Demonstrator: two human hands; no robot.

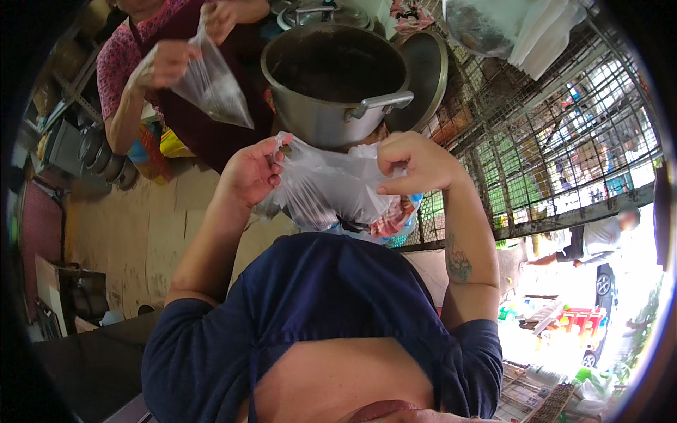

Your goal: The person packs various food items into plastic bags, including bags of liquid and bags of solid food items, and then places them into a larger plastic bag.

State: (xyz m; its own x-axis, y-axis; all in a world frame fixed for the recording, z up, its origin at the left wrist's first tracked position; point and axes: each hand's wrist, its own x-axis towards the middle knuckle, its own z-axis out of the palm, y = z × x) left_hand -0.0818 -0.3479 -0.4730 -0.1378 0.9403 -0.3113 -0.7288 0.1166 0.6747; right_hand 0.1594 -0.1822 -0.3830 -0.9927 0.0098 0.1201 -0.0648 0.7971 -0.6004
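Note:
A thin, see-through plastic bag (333,174) is stretched between my two hands in front of my chest. My left hand (251,169) pinches its upper left corner between thumb and fingers. With curled fingers, my right hand (415,164) grips the bag's right side. Just beyond the bag stands a large metal stockpot (338,119), its inside dark. A round metal lid (428,84) leans beside the pot. Below the bag, a crumpled red-and-white patterned cloth or wrapping (391,219) partly shows. What the bag contains, if anything, cannot be made out.
Across at upper left, a co-worker in an apron holds a partly filled clear plastic bag (214,82) with both hands. Wire mesh (523,164) runs along the right. Plastic bags (545,31) hang at upper right. Stacked pots (106,158) stand at far left.

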